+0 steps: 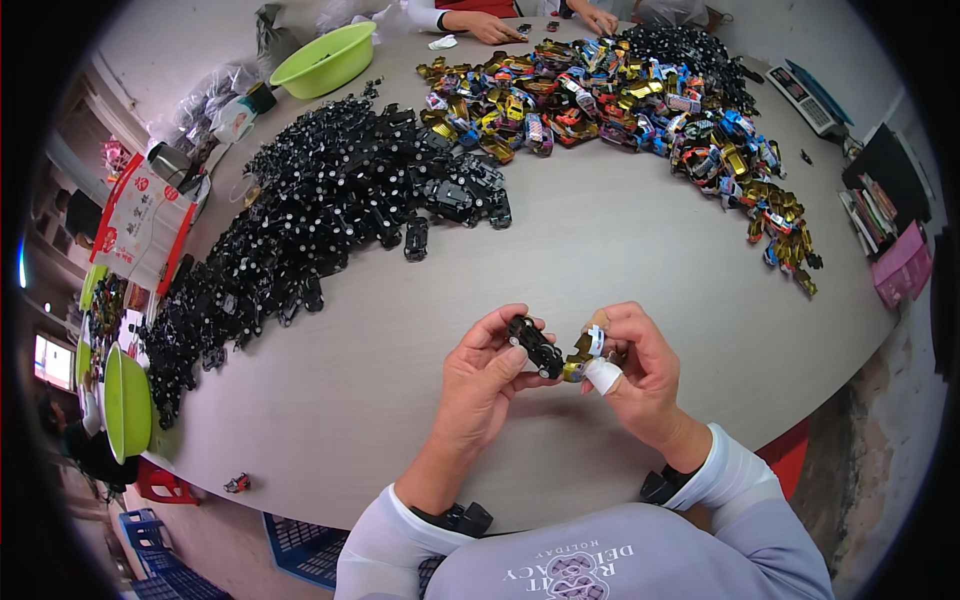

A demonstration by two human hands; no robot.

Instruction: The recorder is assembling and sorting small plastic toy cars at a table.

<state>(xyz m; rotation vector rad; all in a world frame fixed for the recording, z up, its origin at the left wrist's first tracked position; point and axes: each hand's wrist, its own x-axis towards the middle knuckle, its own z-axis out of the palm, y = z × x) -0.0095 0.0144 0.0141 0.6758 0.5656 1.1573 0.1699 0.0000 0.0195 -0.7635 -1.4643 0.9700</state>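
Evidently everything hinges on the narrow space between the two hands, above the near part of the worktop. The left hand pinches a black car base between thumb and fingers, its long axis slanting from upper left down to the right. Just right of it, a gold-and-white car shell is gripped by the right hand, the nearer hand to that piece; whether shell and base touch cannot be told. A white wrap covers the right thumb's tip.

The base looks like matt plastic with small, pale-hubbed wheels; the shell is curved, hollow-looking and shiny. Beyond, to the left, spreads a heap of black bases, and farther off a glossy, many-coloured heap of shells. The worktop is smooth, greyish and round-edged.
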